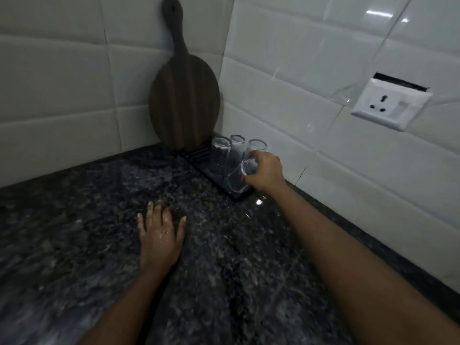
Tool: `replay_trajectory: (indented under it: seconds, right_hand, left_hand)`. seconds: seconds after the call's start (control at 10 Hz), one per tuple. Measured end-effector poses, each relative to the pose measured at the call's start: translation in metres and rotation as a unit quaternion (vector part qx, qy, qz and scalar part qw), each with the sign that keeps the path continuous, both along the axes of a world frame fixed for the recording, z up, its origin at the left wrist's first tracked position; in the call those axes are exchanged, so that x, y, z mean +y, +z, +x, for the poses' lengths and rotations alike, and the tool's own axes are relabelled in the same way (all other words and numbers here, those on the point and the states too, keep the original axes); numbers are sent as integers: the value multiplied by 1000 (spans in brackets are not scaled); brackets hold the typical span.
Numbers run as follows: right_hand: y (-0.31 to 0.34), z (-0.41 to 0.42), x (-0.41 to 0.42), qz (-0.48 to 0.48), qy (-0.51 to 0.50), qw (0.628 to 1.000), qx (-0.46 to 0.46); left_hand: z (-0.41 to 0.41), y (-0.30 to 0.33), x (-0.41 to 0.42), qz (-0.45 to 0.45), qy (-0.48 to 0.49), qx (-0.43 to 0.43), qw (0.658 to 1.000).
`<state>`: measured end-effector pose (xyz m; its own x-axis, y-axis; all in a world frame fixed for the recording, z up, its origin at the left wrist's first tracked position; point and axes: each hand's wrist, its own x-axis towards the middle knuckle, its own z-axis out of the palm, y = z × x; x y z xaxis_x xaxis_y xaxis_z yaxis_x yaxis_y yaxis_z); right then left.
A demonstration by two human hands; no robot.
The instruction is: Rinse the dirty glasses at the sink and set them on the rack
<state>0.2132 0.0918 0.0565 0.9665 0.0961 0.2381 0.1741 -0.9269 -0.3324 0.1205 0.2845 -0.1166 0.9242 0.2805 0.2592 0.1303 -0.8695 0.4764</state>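
Left hand lies flat, fingers spread, on the bench. Right hand grasps a tilted glass over the rack, beside three standing glasses. Step: racking. Next: seat it level, then release grip.

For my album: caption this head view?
Right hand sets a glass on the rack.

Both forearms are bare, with no sleeves in view. The left hand glistens with water droplets. The right hand wears no rings.
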Motion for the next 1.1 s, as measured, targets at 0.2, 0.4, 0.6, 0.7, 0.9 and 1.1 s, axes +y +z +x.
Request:
replay_trajectory:
  seconds: [0.2, 0.4, 0.6, 0.7, 0.9, 1.1]
  right_hand:
    - [-11, 42, 10, -23, -25, 999, 37]
    - [-11, 62, 14, -39, -21, 997, 63]
    - [-15, 67, 11, -107, 8, 992, 65]
    - [-21, 64, 8, -114, 24, 993, 34]
    - [-31, 43, 1, -87, 41, 995, -21]
    - [-53, 0, -23, -52, 13, 998, -18]
  left_hand:
    - [6, -10, 0, 10, 11, 4, 1000]
    - [6, -10, 0, 5, 1, 3, 1000]
    - [6, -10, 0, 25, -1, 8, 1000]
    - [6, -11, 0, 35, -2, 8, 999]
    - [4, -8, -1, 27, -9, -6, 1000]
    - [-1, -5, -2, 70, -48, -72, 994]
